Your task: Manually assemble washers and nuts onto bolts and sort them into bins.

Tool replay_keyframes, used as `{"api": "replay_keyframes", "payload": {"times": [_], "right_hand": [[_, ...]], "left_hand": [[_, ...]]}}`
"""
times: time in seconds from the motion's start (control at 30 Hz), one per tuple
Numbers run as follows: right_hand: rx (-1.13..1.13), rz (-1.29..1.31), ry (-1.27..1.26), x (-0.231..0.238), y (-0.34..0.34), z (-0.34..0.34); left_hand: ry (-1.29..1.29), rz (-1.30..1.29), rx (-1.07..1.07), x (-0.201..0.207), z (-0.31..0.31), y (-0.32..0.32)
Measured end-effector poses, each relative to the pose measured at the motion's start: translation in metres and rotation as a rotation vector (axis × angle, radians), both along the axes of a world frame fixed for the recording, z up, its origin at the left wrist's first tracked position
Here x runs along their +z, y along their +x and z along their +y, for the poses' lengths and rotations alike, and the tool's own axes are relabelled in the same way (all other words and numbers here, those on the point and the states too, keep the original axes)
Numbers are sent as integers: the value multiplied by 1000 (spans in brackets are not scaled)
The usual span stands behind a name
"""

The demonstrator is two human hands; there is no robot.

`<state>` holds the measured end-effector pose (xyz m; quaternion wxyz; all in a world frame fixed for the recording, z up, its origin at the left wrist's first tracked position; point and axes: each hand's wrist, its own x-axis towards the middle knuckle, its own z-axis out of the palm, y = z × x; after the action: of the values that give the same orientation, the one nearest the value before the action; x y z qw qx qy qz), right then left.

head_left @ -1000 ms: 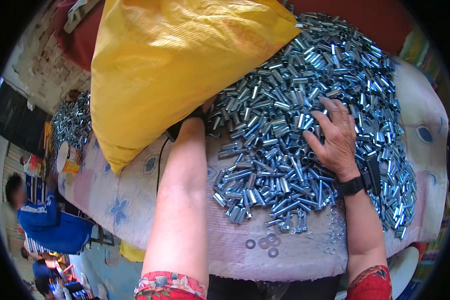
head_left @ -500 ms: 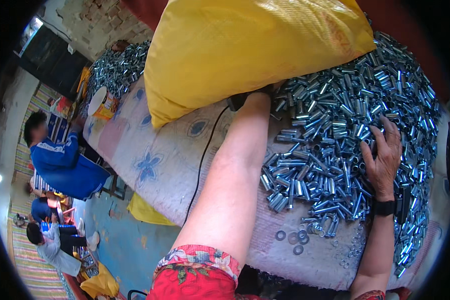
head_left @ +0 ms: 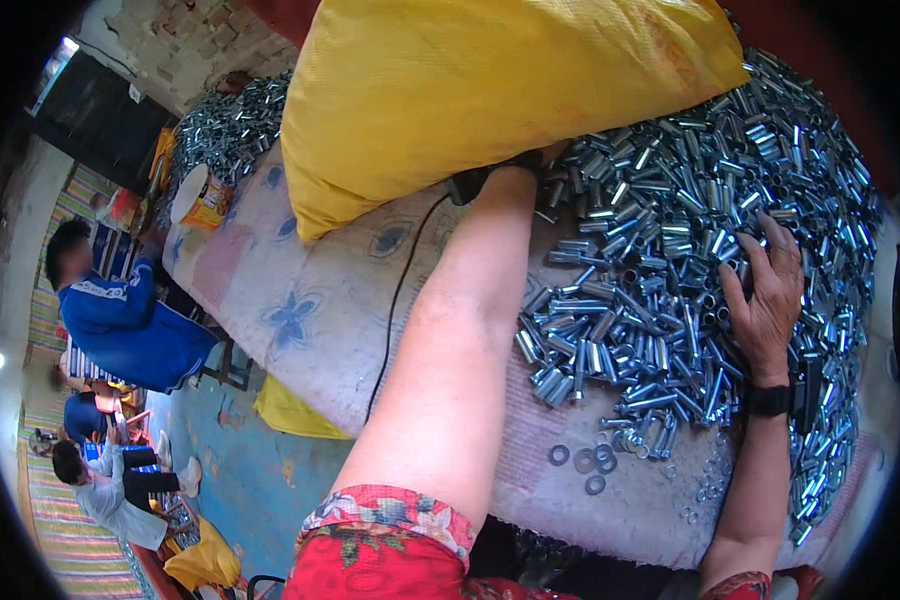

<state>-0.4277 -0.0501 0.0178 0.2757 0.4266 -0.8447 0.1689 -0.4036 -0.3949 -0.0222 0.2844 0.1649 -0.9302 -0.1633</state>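
A large yellow woven sack (head_left: 500, 100) bulges over the far side of the cloth-covered table. My left forearm reaches up to its lower edge, and the sack hides most of my left hand (head_left: 553, 152), fingers included. Something dark sits around that wrist. My right hand (head_left: 770, 300) rests on a broad pile of shiny metal sleeves and bolts (head_left: 670, 230), fingers spread and nothing gripped between them. A black band (head_left: 769, 401) circles the right wrist. Several flat washers (head_left: 604, 460) lie on the cloth near the pile's front edge.
A black cable (head_left: 394, 320) runs across the patterned cloth (head_left: 290, 315) beside my left forearm. A white and yellow tub (head_left: 202, 200) stands at the far left, by another metal heap (head_left: 235, 125). A person in blue (head_left: 130, 330) sits there; another (head_left: 115, 490) sits lower left.
The whole view has shifted slightly, so things sit a little higher in the picture. Both hands keep about the same places at the sack and on the pile.
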Motion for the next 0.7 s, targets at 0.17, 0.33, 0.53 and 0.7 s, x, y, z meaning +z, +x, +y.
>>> {"api": "replay_keyframes", "payload": {"times": [0.17, 0.33, 0.53, 0.7], "right_hand": [[-5, 9, -13, 0, 1, -2], [-31, 6, 0, 3, 3, 2], [-19, 6, -44, 2, 6, -1], [-43, -4, -43, 2, 4, 2]], "left_hand": [[-14, -2, -5, 2, -2, 3], [-191, 48, 9, 7, 13, 9], [-243, 61, -9, 6, 12, 20], [-344, 77, -108, 17, 26, 30]]}}
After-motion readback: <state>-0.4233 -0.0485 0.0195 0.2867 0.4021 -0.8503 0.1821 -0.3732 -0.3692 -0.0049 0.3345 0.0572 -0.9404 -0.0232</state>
